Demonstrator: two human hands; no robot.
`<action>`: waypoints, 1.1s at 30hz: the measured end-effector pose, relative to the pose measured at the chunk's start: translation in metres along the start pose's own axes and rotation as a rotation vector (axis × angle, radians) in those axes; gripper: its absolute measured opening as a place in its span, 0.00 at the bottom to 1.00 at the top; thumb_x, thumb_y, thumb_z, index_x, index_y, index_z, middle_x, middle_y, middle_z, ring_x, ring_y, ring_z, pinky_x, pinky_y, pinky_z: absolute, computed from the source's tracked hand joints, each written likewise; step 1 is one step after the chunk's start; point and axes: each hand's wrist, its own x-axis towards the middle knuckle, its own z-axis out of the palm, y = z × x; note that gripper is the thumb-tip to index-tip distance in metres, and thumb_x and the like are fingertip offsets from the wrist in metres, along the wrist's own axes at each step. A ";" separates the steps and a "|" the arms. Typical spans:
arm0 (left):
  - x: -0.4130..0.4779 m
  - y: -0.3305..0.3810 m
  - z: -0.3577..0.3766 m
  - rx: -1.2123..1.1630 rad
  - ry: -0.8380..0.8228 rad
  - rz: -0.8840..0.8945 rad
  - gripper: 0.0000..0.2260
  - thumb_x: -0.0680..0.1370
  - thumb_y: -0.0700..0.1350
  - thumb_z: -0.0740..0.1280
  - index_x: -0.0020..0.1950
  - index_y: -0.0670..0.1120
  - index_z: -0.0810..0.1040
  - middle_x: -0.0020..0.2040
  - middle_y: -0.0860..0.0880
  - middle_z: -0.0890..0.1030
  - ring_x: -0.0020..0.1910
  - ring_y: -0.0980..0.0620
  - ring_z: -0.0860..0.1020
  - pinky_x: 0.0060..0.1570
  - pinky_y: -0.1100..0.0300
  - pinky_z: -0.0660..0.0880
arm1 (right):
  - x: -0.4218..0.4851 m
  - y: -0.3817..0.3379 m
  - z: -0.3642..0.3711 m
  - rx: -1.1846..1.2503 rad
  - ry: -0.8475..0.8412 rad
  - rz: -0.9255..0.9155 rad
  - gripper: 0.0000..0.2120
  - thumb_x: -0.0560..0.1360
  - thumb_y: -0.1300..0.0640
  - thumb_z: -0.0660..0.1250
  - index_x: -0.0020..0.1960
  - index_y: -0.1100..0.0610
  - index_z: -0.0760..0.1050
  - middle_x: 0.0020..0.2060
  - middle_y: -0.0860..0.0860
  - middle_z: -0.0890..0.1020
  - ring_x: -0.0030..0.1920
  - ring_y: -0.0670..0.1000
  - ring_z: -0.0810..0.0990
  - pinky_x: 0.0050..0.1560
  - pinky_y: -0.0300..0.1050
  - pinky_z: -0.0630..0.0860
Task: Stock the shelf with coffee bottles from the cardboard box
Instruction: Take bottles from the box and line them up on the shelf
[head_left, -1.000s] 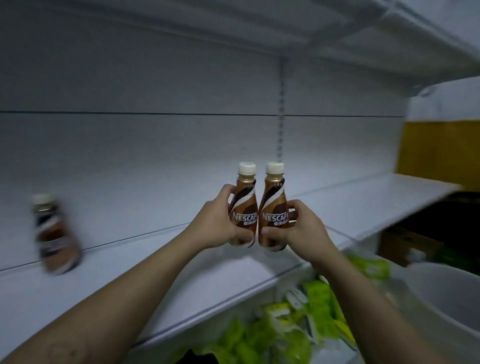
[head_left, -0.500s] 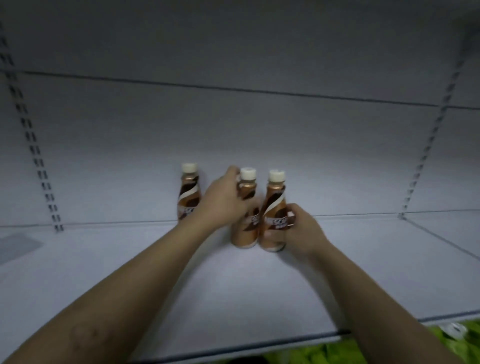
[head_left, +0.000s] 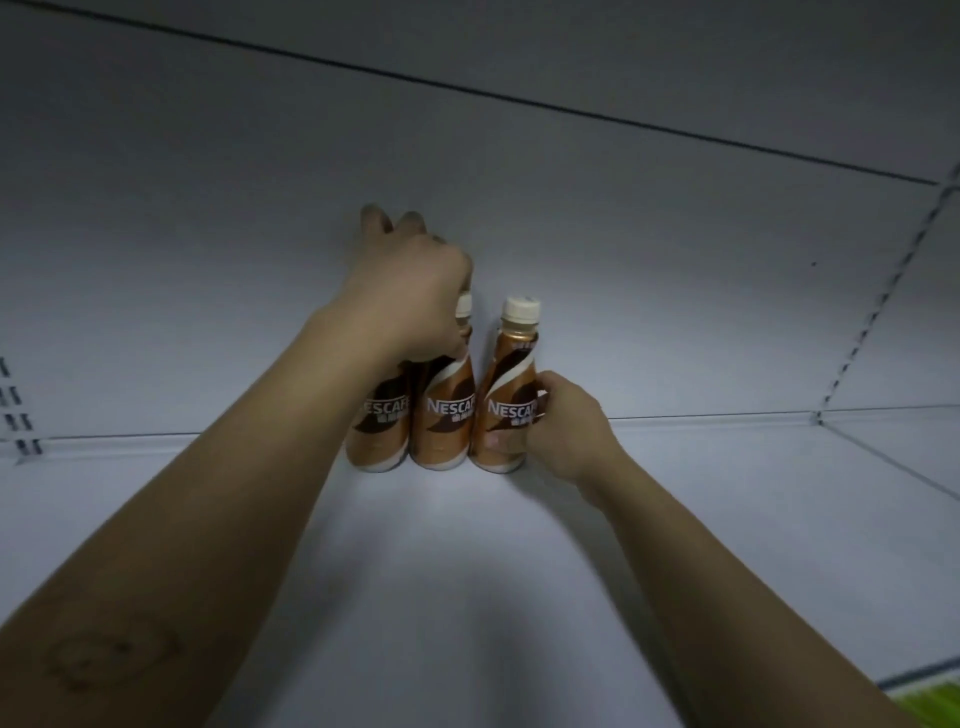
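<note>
White metal shelf (head_left: 467, 571) fills our view, with a pale back panel (head_left: 649, 249) rising behind it. Three brown plastic coffee bottles with cream caps stand upright on the shelf in a tight row near that panel, and we take the middle bottle (head_left: 447, 421) as our mark. Close against its left side stands the left bottle (head_left: 379, 434), its top hidden under our left hand (head_left: 410, 296), which also covers part of the middle bottle's cap. Two fingers (head_left: 374, 226) stretch toward the panel; we cannot tell whether the rest grip anything. Just right of the middle bottle stands the right bottle (head_left: 506, 415). Our right hand (head_left: 566, 436) holds its lower body, fingers curled round it, thumb on the label. Far right of the middle bottle, a slotted upright strip (head_left: 883, 291) runs up the panel.
</note>
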 end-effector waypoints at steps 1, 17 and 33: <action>0.000 -0.003 0.002 -0.002 -0.011 -0.015 0.20 0.68 0.60 0.72 0.54 0.51 0.78 0.49 0.48 0.79 0.57 0.45 0.70 0.59 0.45 0.60 | -0.002 0.001 0.006 0.021 0.037 -0.001 0.27 0.62 0.57 0.81 0.57 0.54 0.73 0.51 0.48 0.82 0.50 0.50 0.81 0.54 0.48 0.78; -0.012 0.025 -0.009 -0.038 0.023 0.035 0.29 0.70 0.58 0.70 0.68 0.50 0.70 0.66 0.45 0.71 0.65 0.43 0.67 0.61 0.46 0.62 | -0.027 0.001 -0.006 -0.067 0.079 -0.037 0.46 0.63 0.41 0.78 0.73 0.54 0.61 0.68 0.52 0.72 0.67 0.53 0.72 0.62 0.48 0.71; -0.122 0.397 -0.003 -0.630 -0.188 0.797 0.28 0.72 0.65 0.64 0.68 0.54 0.70 0.66 0.52 0.74 0.66 0.51 0.69 0.63 0.51 0.61 | -0.310 0.214 -0.252 -0.650 0.484 0.386 0.41 0.67 0.40 0.74 0.74 0.51 0.63 0.74 0.55 0.65 0.74 0.56 0.64 0.71 0.52 0.64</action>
